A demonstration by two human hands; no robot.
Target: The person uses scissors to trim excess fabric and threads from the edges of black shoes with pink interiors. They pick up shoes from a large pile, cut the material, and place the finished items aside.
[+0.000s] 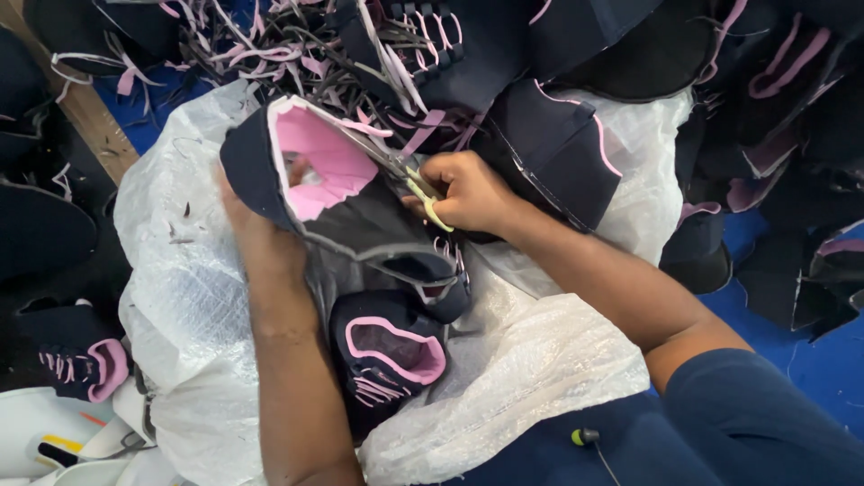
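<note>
My left hand (pixel 256 236) holds up a dark navy shoe upper (pixel 297 171) with a pink lining, its fingers tucked behind and inside the piece. My right hand (pixel 468 191) grips small scissors with yellow-green handles (pixel 421 191), the blades lying against the upper's pink edge. Both hands work above a white woven plastic sack (pixel 180 297) spread over my lap. A second navy upper with pink trim (pixel 389 351) lies on the sack below my hands.
Heaps of navy and pink shoe uppers (pixel 558 144) ring the sack, with a tangle of pink and dark trimmed strips (pixel 270 45) at the top. Another upper (pixel 85 360) lies at the left. Blue floor (pixel 846 369) shows at the right.
</note>
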